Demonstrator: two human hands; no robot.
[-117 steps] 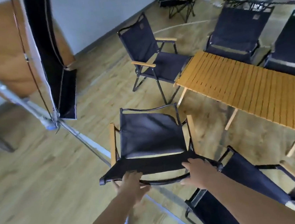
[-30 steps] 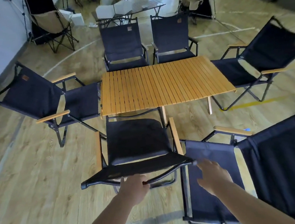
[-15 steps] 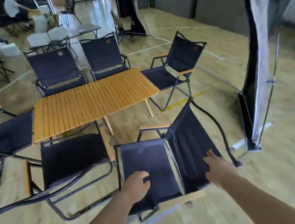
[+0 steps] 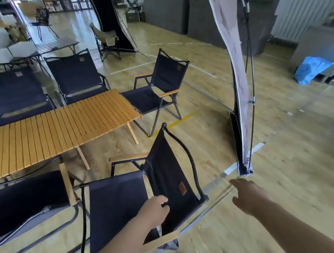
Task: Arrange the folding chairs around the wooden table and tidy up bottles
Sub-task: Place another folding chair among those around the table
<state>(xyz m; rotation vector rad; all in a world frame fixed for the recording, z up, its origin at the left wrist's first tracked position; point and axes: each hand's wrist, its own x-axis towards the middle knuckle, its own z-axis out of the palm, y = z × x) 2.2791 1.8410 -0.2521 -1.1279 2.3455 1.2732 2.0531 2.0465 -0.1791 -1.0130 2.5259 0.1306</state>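
The slatted wooden table (image 4: 54, 128) stands at the left. Dark folding chairs surround it: two on the far side (image 4: 12, 92) (image 4: 77, 78), one at the right end (image 4: 157, 88), one at the near left (image 4: 24, 196). A further folding chair (image 4: 118, 204) stands right in front of me, turned sideways with its back (image 4: 173, 167) to the right. My left hand (image 4: 154, 209) has its fingers curled at the lower edge of that back. My right hand (image 4: 246, 194) hangs in the air right of the chair, fingers straight, touching nothing. No bottles are in view.
A tall banner stand (image 4: 237, 76) rises just right of the near chair, its foot close to my right hand. Behind are a tan chair (image 4: 108, 39), a dark counter (image 4: 191, 15), a low table with white boxes (image 4: 18, 51) and a blue bag (image 4: 311, 68).
I let go of the near left chair by the table and turned right. My left hand moved from above the sideways chair's seat to its back; my right hand swung out to the right.
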